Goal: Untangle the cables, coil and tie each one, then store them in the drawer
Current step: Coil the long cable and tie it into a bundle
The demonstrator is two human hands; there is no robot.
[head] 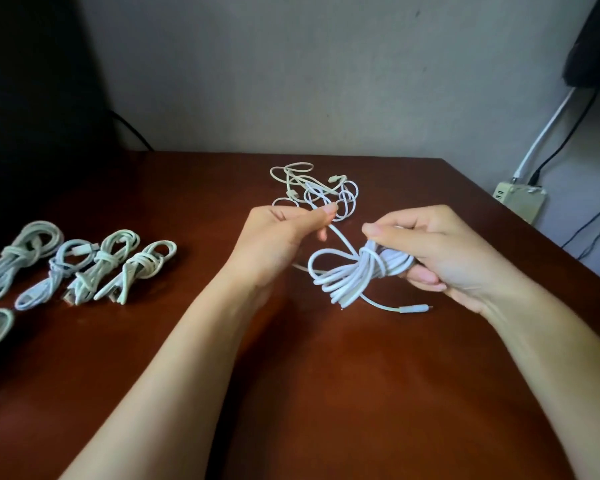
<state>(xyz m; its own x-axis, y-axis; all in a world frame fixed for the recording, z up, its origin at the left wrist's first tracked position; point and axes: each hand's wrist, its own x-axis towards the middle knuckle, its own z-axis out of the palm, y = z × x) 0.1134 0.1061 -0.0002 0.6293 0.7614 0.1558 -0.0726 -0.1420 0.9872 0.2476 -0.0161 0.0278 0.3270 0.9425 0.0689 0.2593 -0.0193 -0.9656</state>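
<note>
My right hand (440,247) grips a coiled white cable (354,275) just above the brown table (326,375). One strand is wrapped round the coil's middle, and a plug end (414,309) hangs down at its lower right. The cable's free strand runs up and to the left, where my left hand (284,230) pinches it between thumb and fingers. Behind my hands lies a small tangle of white cables (319,192). Several coiled and tied cables (84,265) lie in a row at the table's left.
A cream power strip (518,202) sits on the floor past the table's right edge, with white and black cords running up the wall. A dark object stands at the far left behind the table. No drawer is in view.
</note>
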